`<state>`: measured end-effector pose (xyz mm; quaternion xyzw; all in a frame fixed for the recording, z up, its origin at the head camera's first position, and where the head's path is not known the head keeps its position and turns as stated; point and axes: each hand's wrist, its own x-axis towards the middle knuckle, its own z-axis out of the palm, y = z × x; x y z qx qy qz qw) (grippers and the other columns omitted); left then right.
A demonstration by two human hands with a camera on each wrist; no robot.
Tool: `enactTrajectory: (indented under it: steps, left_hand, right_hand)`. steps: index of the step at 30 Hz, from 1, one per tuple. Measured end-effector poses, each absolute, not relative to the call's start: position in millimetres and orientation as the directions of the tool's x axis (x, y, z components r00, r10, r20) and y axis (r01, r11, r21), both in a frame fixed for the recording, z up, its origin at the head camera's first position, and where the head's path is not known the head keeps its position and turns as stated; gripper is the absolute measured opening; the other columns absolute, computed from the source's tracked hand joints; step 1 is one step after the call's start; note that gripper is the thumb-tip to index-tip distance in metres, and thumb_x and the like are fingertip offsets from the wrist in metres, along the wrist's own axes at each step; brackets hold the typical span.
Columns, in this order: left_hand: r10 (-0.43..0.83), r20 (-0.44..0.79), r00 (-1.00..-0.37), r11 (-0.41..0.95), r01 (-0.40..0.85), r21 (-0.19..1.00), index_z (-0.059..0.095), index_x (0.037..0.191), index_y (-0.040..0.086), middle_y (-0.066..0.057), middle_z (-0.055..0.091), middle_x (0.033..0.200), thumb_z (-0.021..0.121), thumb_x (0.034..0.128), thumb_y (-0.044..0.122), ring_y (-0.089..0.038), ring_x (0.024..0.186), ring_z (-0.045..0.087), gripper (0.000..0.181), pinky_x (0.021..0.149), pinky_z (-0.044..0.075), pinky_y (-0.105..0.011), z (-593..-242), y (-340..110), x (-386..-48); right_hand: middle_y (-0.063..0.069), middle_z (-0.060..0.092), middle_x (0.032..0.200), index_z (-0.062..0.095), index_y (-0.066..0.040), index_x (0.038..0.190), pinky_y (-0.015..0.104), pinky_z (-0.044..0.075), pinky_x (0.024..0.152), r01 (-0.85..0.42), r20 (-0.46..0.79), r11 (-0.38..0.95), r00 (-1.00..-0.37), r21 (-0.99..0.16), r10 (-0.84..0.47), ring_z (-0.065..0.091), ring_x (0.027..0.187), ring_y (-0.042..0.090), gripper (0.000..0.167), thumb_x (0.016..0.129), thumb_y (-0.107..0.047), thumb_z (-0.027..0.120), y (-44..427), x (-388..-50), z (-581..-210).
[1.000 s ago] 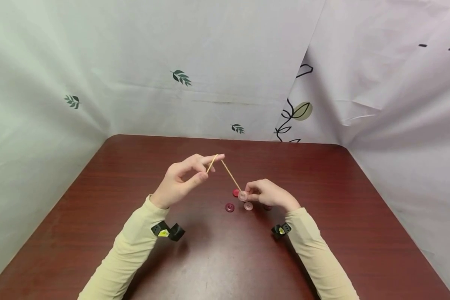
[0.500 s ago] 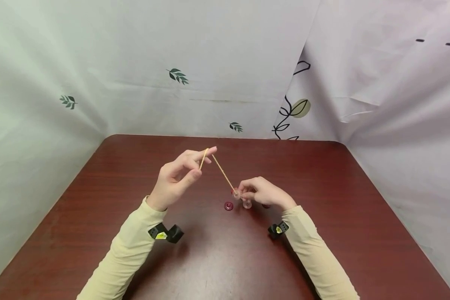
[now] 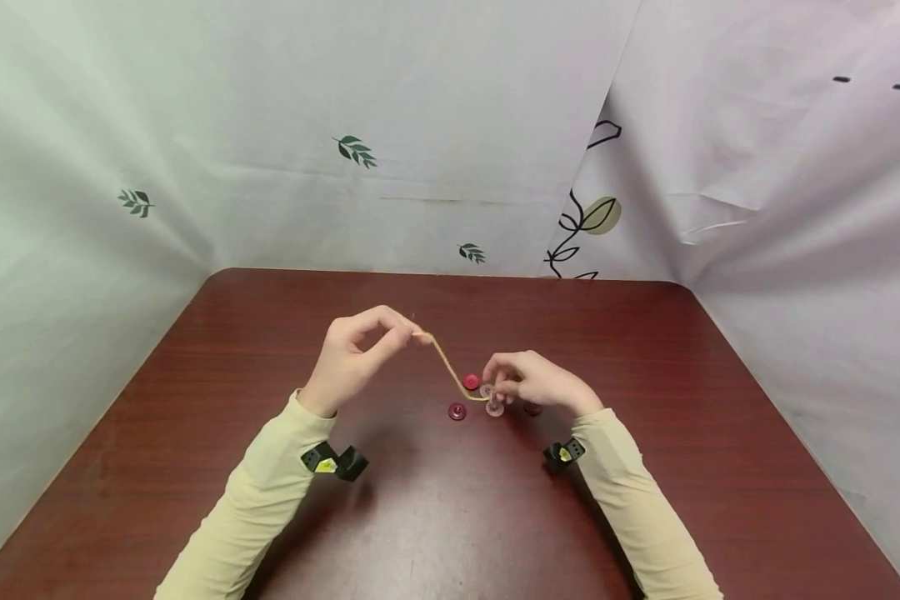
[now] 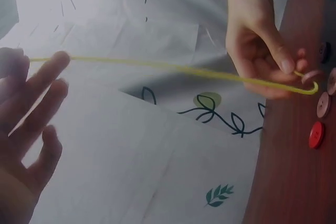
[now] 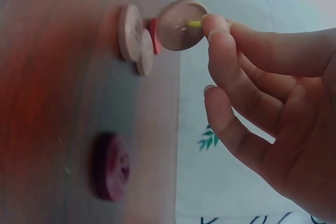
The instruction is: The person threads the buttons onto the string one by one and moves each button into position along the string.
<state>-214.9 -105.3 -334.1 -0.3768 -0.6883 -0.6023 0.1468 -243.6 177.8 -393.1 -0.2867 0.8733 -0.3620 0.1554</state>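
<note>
A yellow string (image 3: 447,364) runs from the left hand (image 3: 360,358) down to a pale pink button by the right hand (image 3: 543,385). The left thumb and index finger pinch the string in the head view. In the right wrist view the right hand (image 5: 273,93) pinches the short yellow end poking out of a hole in the pale button (image 5: 181,24). Beside it lie two more pale buttons (image 5: 129,32), a red button (image 3: 471,382) and a dark red button (image 3: 457,412). Another dark button (image 3: 532,409) lies under the right hand.
A dark reddish-brown table (image 3: 435,517) carries everything. Behind and at both sides hangs a pale cloth (image 3: 270,100) with leaf prints. Each sleeved wrist wears a black camera, one left (image 3: 335,462) and one right (image 3: 564,455).
The left index finger, earlier stretched out under the string, has come down to the thumb. The string has slackened into a curve near the buttons. The right hand has shifted slightly right since half a second ago.
</note>
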Motion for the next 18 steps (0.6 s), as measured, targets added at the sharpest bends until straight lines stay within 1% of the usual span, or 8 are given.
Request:
enactTrajectory:
  steps: [2, 4, 6, 10, 14, 16, 18]
  left_hand:
    - [0.311, 0.642, -0.701, 0.03, 0.682, 0.73, 0.066, 0.077, 0.004, 0.0, 0.072, 0.075, 0.061, 0.0901, -0.002, -0.013, 0.073, 0.069, 0.015, 0.07, 0.054, -0.024, -334.6, -106.0, -215.5]
    - [0.295, 0.631, -0.718, 0.063, 0.673, 0.736, 0.065, 0.073, 0.005, 0.002, 0.07, 0.067, 0.062, 0.0895, -0.001, -0.012, 0.064, 0.066, 0.018, 0.063, 0.051, -0.022, -334.9, -107.5, -216.1]
    - [0.296, 0.622, -0.725, 0.096, 0.67, 0.736, 0.064, 0.07, 0.007, 0.0, 0.067, 0.062, 0.063, 0.0893, 0.001, -0.011, 0.058, 0.063, 0.021, 0.058, 0.046, -0.021, -334.9, -109.9, -217.1]
    - [0.353, 0.573, -0.74, 0.168, 0.653, 0.739, 0.064, 0.07, 0.01, -0.004, 0.064, 0.059, 0.064, 0.0902, 0.005, -0.011, 0.055, 0.06, 0.021, 0.057, 0.045, -0.022, -333.6, -118.5, -221.7]
    - [0.437, 0.445, -0.781, 0.272, 0.587, 0.762, 0.065, 0.07, 0.014, -0.006, 0.064, 0.061, 0.066, 0.0916, 0.017, -0.011, 0.055, 0.059, 0.022, 0.054, 0.044, -0.023, -331.7, -129.2, -228.6]
    - [0.469, 0.361, -0.806, 0.357, 0.547, 0.757, 0.065, 0.069, 0.017, -0.003, 0.064, 0.061, 0.066, 0.0918, 0.023, -0.011, 0.055, 0.056, 0.023, 0.054, 0.042, -0.023, -331.6, -134.1, -232.1]
    - [0.502, 0.269, -0.822, 0.463, 0.518, 0.719, 0.064, 0.068, 0.019, 0.003, 0.062, 0.06, 0.066, 0.092, 0.028, -0.01, 0.053, 0.05, 0.026, 0.054, 0.039, -0.023, -331.9, -138.5, -235.5]
  right_hand:
    - [0.007, 0.067, 0.075, 0.062, -0.001, 0.102, 0.023, 0.05, 0.063, -0.401, -0.058, 0.589, -0.792, -0.702, -0.608, 0.061, 0.068, 0.012, 0.012, 0.091, 0.002, 0.057, 182.3, -244.1, -391.3]
    - [0.006, 0.066, 0.075, 0.062, -0.001, 0.101, 0.023, 0.05, 0.063, -0.404, -0.058, 0.591, -0.791, -0.698, -0.609, 0.061, 0.068, 0.01, 0.012, 0.091, 0.003, 0.057, 187.1, -244.3, -389.2]
    - [0.006, 0.067, 0.076, 0.061, -0.001, 0.101, 0.022, 0.049, 0.063, -0.395, -0.067, 0.593, -0.792, -0.702, -0.607, 0.061, 0.069, 0.01, 0.011, 0.091, 0.003, 0.057, 192.4, -245.2, -387.7]
    - [0.007, 0.069, 0.078, 0.062, -0.002, 0.101, 0.025, 0.051, 0.065, -0.382, -0.084, 0.597, -0.791, -0.705, -0.606, 0.063, 0.071, 0.013, 0.011, 0.092, 0.002, 0.056, 203.4, -246.4, -383.2]
    - [0.007, 0.069, 0.079, 0.062, -0.002, 0.101, 0.029, 0.053, 0.069, -0.379, -0.106, 0.607, -0.784, -0.699, -0.612, 0.063, 0.073, 0.014, 0.014, 0.091, 0.005, 0.054, 215.6, -246.9, -379.3]
    - [0.008, 0.069, 0.079, 0.062, -0.001, 0.101, 0.03, 0.054, 0.069, -0.375, -0.113, 0.605, -0.78, -0.702, -0.615, 0.063, 0.072, 0.013, 0.017, 0.089, 0.007, 0.053, 222.3, -246.8, -378.5]
    - [0.01, 0.07, 0.08, 0.062, 0.0, 0.1, 0.032, 0.054, 0.069, -0.368, -0.117, 0.605, -0.782, -0.706, -0.612, 0.063, 0.072, 0.014, 0.017, 0.088, 0.008, 0.053, 228.8, -246.8, -378.3]
